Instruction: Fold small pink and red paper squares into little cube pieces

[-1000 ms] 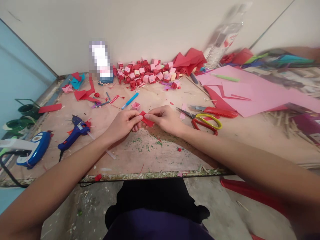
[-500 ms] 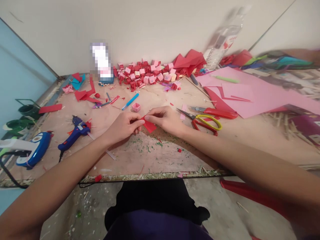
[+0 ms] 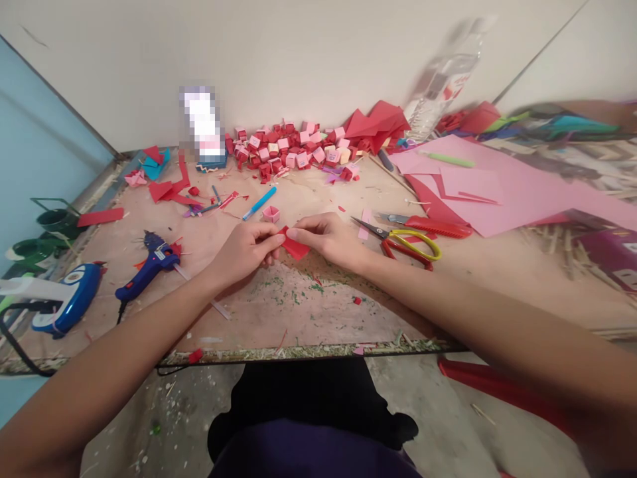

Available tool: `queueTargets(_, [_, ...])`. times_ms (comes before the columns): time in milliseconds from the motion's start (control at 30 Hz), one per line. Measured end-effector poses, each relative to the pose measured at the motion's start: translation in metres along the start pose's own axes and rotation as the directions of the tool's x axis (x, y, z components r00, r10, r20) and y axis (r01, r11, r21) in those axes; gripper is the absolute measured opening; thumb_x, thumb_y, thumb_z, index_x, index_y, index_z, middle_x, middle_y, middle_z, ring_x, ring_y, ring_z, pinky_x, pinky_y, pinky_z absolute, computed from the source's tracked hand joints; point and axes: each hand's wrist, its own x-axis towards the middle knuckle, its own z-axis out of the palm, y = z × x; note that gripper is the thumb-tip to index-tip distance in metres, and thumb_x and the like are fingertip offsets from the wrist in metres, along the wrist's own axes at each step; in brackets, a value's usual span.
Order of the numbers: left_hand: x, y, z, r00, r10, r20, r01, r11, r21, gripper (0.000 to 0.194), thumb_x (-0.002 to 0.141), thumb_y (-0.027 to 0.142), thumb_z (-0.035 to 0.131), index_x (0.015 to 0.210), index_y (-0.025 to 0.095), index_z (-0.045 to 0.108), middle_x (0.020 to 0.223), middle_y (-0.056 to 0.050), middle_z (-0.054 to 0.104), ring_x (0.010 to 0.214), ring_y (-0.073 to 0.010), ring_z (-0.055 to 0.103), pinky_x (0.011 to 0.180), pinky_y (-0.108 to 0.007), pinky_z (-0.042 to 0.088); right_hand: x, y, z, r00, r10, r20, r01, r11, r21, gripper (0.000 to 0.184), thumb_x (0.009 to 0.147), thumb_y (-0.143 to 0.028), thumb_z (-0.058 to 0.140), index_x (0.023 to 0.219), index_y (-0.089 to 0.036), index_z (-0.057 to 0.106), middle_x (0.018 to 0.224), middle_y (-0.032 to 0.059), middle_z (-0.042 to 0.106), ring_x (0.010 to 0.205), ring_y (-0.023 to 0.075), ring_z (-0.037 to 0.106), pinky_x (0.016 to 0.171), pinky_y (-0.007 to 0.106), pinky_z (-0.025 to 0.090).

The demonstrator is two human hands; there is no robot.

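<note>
Between my two hands is a small piece of red paper [image 3: 296, 248], held just above the table. My left hand [image 3: 249, 249] pinches its left corner between thumb and fingertips. From the other side my right hand [image 3: 328, 239] grips the upper edge, thumb laid on the paper. The fingers hide part of the sheet, so its folds are hard to make out. A small open pink paper box [image 3: 271, 214] sits just beyond my fingertips. To the right of my right hand lie scissors [image 3: 398, 240] with yellow and red handles, blades partly apart.
A heap of red and pink paper boxes [image 3: 298, 149] lies against the wall, beside a propped phone [image 3: 203, 126]. Left are a blue glue gun [image 3: 154, 262] and a blue pen [image 3: 259, 203]. Right are a red cutter [image 3: 432, 224], pink paper sheets [image 3: 527, 179] and a bottle [image 3: 442, 86].
Both hands keep their pinch on the red paper. The paper has tilted slightly and its lower edge sits a little higher and further left. Everything else stays in place.
</note>
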Motion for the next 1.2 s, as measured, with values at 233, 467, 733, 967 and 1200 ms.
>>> queueTargets(233, [0.0011, 0.0004, -0.0005, 0.999, 0.026, -0.045, -0.025, 0.999, 0.028, 0.034, 0.097, 0.033, 0.067, 0.065, 0.021, 0.068, 0.06, -0.001, 0.065, 0.054, -0.0145, 0.059, 0.055, -0.031, 0.05, 0.0001, 0.005, -0.0035, 0.995, -0.041, 0.094, 0.042, 0.999, -0.008, 0.033, 0.099, -0.042, 0.07, 0.082, -0.017, 0.081, 0.078, 0.003, 0.077, 0.068, 0.0143, 0.06, 0.065, 0.031, 0.046])
queueTargets(467, [0.0026, -0.0011, -0.0007, 0.982, 0.113, -0.149, -0.103, 0.992, 0.078, 0.023, 0.093, 0.034, 0.073, 0.074, 0.021, 0.077, 0.07, -0.001, 0.071, 0.065, -0.0161, 0.061, 0.063, -0.032, 0.053, -0.001, 0.0047, -0.001, 0.991, -0.002, 0.134, 0.007, 0.999, -0.034, 0.032, 0.1, -0.047, 0.074, 0.089, -0.019, 0.084, 0.074, 0.0003, 0.075, 0.062, 0.0129, 0.058, 0.059, 0.029, 0.043])
queueTargets(733, [0.0019, -0.002, -0.0013, 0.969, 0.119, -0.215, -0.107, 0.992, 0.068, 0.024, 0.091, 0.033, 0.073, 0.069, 0.021, 0.075, 0.066, -0.001, 0.07, 0.061, -0.0154, 0.06, 0.058, -0.03, 0.052, -0.002, 0.0065, -0.0009, 0.982, 0.043, 0.182, -0.058, 0.995, 0.078, 0.032, 0.099, -0.05, 0.076, 0.09, -0.02, 0.085, 0.082, 0.0057, 0.084, 0.074, 0.0194, 0.077, 0.069, 0.031, 0.058])
queueTargets(967, [0.0056, 0.0022, -0.0019, 0.989, 0.01, -0.151, -0.016, 0.999, -0.038, 0.033, 0.088, 0.041, 0.078, 0.064, 0.019, 0.073, 0.057, -0.001, 0.067, 0.048, -0.0115, 0.057, 0.05, -0.024, 0.048, 0.0018, 0.0002, -0.0002, 0.995, 0.06, 0.079, -0.067, 0.993, 0.097, 0.035, 0.095, -0.051, 0.08, 0.083, -0.018, 0.083, 0.08, 0.0052, 0.082, 0.07, 0.0159, 0.072, 0.066, 0.029, 0.057])
queueTargets(1200, [0.0035, 0.0041, -0.0004, 0.98, 0.054, -0.191, -0.058, 0.998, -0.018, 0.032, 0.088, 0.04, 0.077, 0.063, 0.019, 0.074, 0.057, -0.002, 0.068, 0.048, -0.0121, 0.058, 0.048, -0.024, 0.046, 0.0004, 0.0013, -0.0018, 0.986, 0.076, 0.147, -0.102, 0.979, 0.177, 0.035, 0.094, -0.051, 0.081, 0.091, -0.017, 0.085, 0.084, 0.0072, 0.084, 0.072, 0.0178, 0.076, 0.065, 0.029, 0.057])
